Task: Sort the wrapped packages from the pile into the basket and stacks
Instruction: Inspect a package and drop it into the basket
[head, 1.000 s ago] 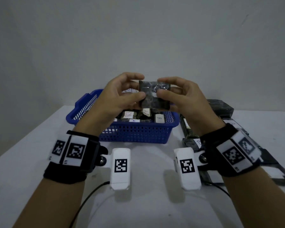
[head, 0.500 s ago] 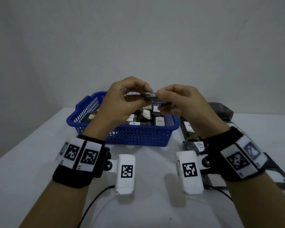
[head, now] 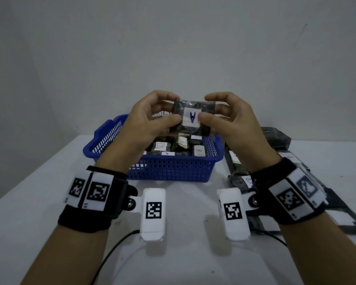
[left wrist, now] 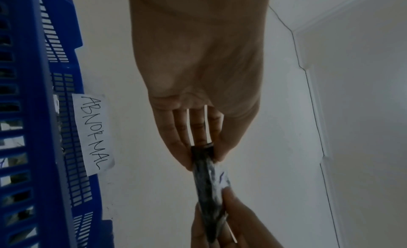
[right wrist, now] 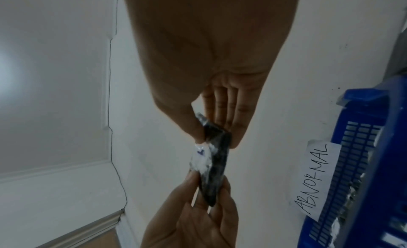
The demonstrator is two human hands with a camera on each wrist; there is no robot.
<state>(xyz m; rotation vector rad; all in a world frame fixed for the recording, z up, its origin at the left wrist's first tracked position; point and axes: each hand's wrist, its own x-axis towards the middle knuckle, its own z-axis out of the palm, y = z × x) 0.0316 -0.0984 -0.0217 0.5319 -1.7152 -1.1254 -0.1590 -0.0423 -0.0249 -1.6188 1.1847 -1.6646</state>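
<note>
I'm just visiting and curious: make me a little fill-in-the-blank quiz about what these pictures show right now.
1. The left hand and right hand hold one wrapped package whose white label shows the letter ____.
2. The basket behind it is coloured ____.
3. The paper label on the basket reads ____.
4. Dark wrapped packages lie on the table to the basket's ____.

Missing words: A; blue; ABNORMAL; right

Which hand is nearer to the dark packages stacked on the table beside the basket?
Right. The right hand is raised above the stacked packages; the left hand is over the blue basket.
</note>
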